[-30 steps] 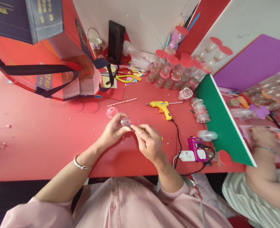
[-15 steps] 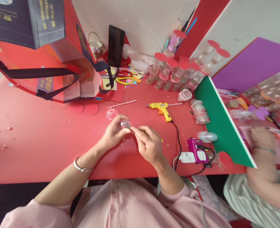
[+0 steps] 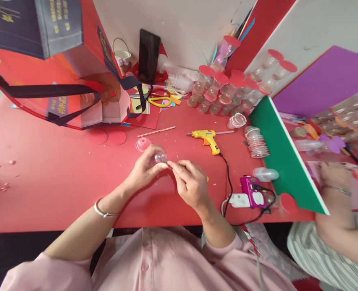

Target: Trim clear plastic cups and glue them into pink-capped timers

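Observation:
My left hand (image 3: 144, 167) is closed around a small clear plastic dome (image 3: 159, 157), its thumb at the near side. In my right hand (image 3: 191, 184) is a slim tool with a grey metal tip (image 3: 164, 161); a bit of yellow shows past the hand, and the rest is covered by my fingers. The metal tip meets the dome between the two hands. Just beyond my left hand lies another clear dome lid (image 3: 143, 144) on the red table (image 3: 75, 194). A striped straw (image 3: 156, 131) rests farther back.
A yellow glue gun (image 3: 207, 139) lies right, its cord running to a purple power box (image 3: 253, 192). Stacked clear cups (image 3: 257, 142) stand beside a green board (image 3: 288, 161). Hourglass-shaped cup pieces (image 3: 213, 91) fill the back; a red bag (image 3: 90, 60) stands left. A co-worker's hand (image 3: 335, 176) is at far right.
The dome and the tool tip have shifted very slightly between my hands. The view has moved a little; everything else stays in place.

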{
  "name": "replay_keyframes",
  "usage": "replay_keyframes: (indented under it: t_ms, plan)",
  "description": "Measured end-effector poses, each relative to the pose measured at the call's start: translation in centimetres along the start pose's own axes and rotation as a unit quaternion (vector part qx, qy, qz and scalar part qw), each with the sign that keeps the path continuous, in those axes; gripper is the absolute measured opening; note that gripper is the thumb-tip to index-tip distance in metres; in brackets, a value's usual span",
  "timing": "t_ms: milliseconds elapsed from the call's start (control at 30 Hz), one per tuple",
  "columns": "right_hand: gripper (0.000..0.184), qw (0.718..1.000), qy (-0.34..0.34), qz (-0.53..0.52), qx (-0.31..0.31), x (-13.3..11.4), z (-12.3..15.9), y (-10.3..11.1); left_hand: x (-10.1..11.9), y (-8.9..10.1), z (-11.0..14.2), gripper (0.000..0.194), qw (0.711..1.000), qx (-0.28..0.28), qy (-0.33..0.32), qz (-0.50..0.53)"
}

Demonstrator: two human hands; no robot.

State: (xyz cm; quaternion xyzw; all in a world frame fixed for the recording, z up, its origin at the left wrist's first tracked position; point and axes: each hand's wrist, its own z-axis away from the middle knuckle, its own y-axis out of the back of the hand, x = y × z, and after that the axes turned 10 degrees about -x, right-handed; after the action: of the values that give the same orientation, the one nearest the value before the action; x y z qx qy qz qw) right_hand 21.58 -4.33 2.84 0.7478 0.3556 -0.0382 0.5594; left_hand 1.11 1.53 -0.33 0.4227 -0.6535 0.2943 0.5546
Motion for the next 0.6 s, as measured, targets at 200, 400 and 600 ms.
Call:
replay_keyframes:
  t_ms: [200, 400, 600]
  plan:
    - [0.04, 1.0, -0.004, 0.006, -0.001, 0.04, 0.06, -0.03, 0.08, 0.02, -0.05, 0.039, 1.0, 0.005, -0.002, -0.002]
    - [0.04, 0.999, 0.005, 0.029, 0.018, -0.15, -0.05, -0.18, 0.3, 0.07, -0.13, 0.04, 1.0, 0.016, 0.003, -0.011]
    - [0.043, 0.999, 0.0, 0.038, 0.016, 0.05, 0.15, -0.46, 0.28, -0.27, -0.13, 0.036, 0.999, 0.027, -0.008, -0.02]
